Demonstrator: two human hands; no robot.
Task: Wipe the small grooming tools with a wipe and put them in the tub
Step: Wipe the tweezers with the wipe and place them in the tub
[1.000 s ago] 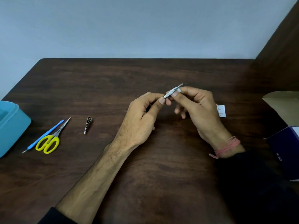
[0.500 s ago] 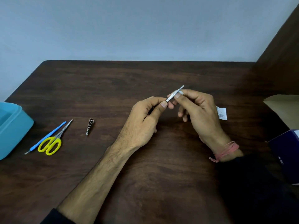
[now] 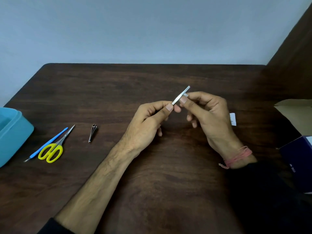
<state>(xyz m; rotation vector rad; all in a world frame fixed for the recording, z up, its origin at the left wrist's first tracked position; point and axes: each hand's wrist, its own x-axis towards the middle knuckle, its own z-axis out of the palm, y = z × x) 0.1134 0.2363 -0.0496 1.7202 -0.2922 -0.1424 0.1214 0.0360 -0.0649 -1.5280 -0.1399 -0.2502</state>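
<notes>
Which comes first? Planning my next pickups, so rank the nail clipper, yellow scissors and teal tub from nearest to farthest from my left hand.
1. Nail clipper, just left of the left hand.
2. Yellow scissors, farther left.
3. Teal tub, at the table's left edge.

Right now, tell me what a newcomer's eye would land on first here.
At the table's middle, the left hand and the right hand pinch slim metal tweezers between them, a scrap of white wipe pressed to it. Far left lie yellow-handled scissors beside a blue-handled tool, next to the blue tub at the edge. A nail clipper lies alone between.
</notes>
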